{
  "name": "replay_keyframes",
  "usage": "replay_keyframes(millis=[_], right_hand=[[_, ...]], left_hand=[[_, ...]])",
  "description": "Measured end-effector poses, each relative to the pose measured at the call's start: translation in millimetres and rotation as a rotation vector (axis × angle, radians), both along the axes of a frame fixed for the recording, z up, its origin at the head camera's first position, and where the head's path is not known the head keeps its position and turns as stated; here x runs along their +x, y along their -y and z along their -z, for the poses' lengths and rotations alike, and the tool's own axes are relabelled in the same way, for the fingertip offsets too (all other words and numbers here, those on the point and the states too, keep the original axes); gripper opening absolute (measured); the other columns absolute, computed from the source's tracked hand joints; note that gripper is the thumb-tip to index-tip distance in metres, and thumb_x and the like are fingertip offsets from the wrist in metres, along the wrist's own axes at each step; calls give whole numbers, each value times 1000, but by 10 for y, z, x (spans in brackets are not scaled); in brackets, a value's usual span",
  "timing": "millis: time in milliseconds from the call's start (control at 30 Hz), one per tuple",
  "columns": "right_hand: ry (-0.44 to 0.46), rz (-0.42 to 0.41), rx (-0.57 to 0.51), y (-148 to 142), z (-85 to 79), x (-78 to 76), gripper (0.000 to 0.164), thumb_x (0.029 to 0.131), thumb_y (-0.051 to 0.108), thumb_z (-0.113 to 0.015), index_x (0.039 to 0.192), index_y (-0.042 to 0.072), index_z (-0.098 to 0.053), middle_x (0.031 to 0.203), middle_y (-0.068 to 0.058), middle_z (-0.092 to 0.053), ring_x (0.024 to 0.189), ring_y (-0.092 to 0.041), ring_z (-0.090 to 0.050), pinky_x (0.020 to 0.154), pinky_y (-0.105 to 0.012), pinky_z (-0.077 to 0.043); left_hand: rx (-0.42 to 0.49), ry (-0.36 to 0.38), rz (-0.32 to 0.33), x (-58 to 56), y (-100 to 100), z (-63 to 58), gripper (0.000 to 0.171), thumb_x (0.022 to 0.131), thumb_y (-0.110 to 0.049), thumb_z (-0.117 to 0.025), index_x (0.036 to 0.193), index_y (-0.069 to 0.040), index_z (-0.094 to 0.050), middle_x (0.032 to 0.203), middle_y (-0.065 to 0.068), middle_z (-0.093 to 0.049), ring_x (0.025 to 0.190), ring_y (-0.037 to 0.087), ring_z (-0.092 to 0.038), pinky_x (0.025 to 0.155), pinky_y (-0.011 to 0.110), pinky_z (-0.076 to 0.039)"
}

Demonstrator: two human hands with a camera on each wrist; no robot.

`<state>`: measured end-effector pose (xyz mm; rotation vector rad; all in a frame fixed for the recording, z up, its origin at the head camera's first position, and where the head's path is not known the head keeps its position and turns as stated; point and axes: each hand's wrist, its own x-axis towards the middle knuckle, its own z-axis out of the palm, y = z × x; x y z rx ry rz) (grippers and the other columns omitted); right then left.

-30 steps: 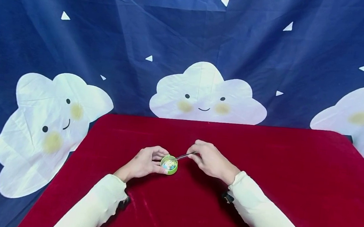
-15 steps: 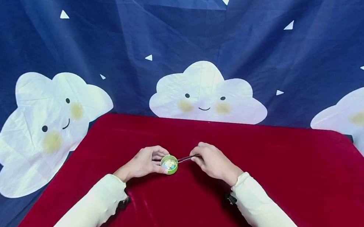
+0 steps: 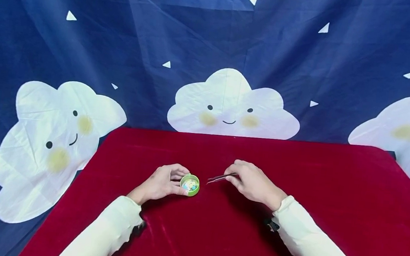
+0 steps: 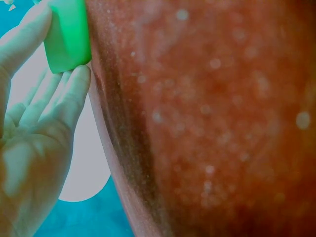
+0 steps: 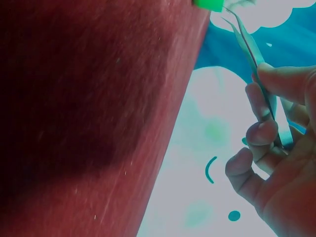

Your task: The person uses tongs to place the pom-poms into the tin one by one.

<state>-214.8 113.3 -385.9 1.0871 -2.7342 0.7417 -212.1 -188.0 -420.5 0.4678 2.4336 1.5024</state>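
My left hand (image 3: 161,184) holds a small round green container (image 3: 197,189) by its side, thumb on the near edge and fingers round the far edge. Small white, yellow and blue shapes show inside it; I cannot tell what they are. In the left wrist view the thumb and fingers touch the green wall (image 4: 69,39). To the right, my right hand (image 3: 252,182) pinches a pair of metal tweezers (image 5: 249,47) between thumb and fingers. Their points face the container, a short gap from its rim. The two tips stand apart, and I see nothing between them.
A red velvety cloth (image 3: 316,177) covers the table under both hands. Behind the far edge hangs a dark blue curtain (image 3: 208,28) printed with white clouds (image 3: 235,102) and small triangles.
My right hand has drawn the tweezers out of the container and back to the right, and their tips have spread apart. The left hand and container have stayed in place.
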Motion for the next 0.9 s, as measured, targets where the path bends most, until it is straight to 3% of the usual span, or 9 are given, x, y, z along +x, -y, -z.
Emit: replay_keyframes(millis=[267, 900], right_hand=[[21, 55, -15, -253, 30, 9, 13, 87, 10, -77, 100, 12, -76, 90, 6, -63, 81, -11, -59, 75, -34, -56], [51, 206, -82, -998, 159, 106, 14, 86, 2, -76, 98, 7, -74, 89, 5, -66, 77, -12, -59, 69, -33, -54]], left_hand=[[12, 2, 28, -10, 13, 7, 51, 74, 2, -86, 120, 5, -62, 115, 18, -68, 111, 31, -65, 90, 31, -58], [-9, 23, 3, -7, 2, 1, 52, 74, 0, -87, 120, 1, -63, 114, 12, -69, 111, 28, -65, 91, 32, -57]])
